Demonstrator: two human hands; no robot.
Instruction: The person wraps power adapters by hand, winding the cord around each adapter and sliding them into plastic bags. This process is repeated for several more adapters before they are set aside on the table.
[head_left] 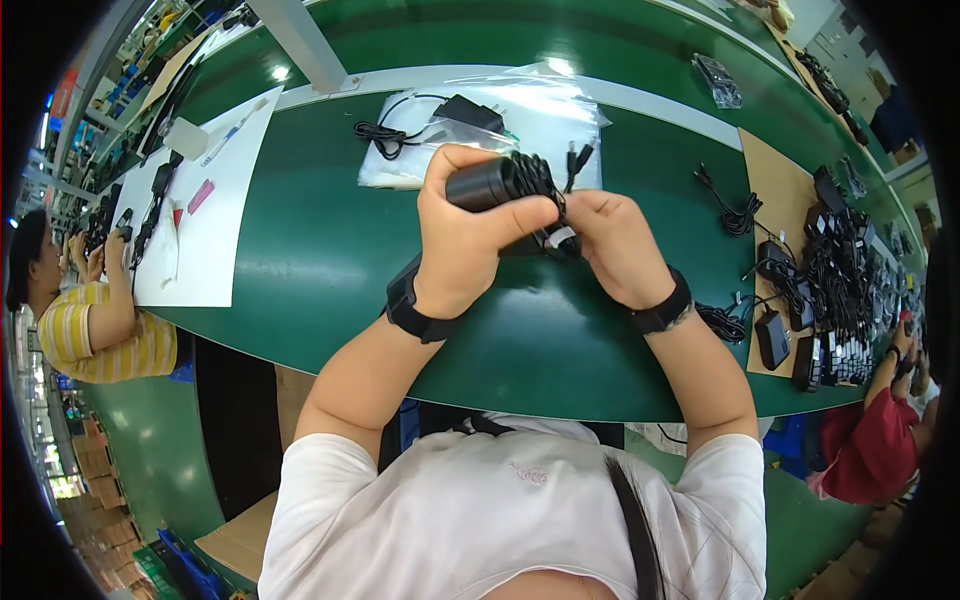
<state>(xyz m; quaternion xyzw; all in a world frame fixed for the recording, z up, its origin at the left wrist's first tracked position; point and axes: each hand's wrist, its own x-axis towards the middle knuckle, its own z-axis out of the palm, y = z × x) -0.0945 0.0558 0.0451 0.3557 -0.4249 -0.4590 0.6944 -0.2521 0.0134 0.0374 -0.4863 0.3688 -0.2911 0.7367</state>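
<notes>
The adapter [478,187] is held above the worktop [310,240], between its near edge and the clear bags [375,174] toward its far edge. The long axis of the adapter runs left to right, roughly level with the near edge. The plain end points toward the left edge; the coiled cable [530,174] sits at the right end. Two plugs [577,165] stand out beyond the coil, directed at the far edge.

The left hand [456,222] grips the adapter: the thumb lies along the near side, pointing right, and the forefinger passes over the far side. The adapter thus sits in the fork of the thumb and forefinger, and its coiled end projects to the right of the hand. The right hand [618,238] is closed at the right side of the coil, thumb and forefinger pinching the cable just below the plugs. A second adapter [468,114] rests on the bags
</notes>
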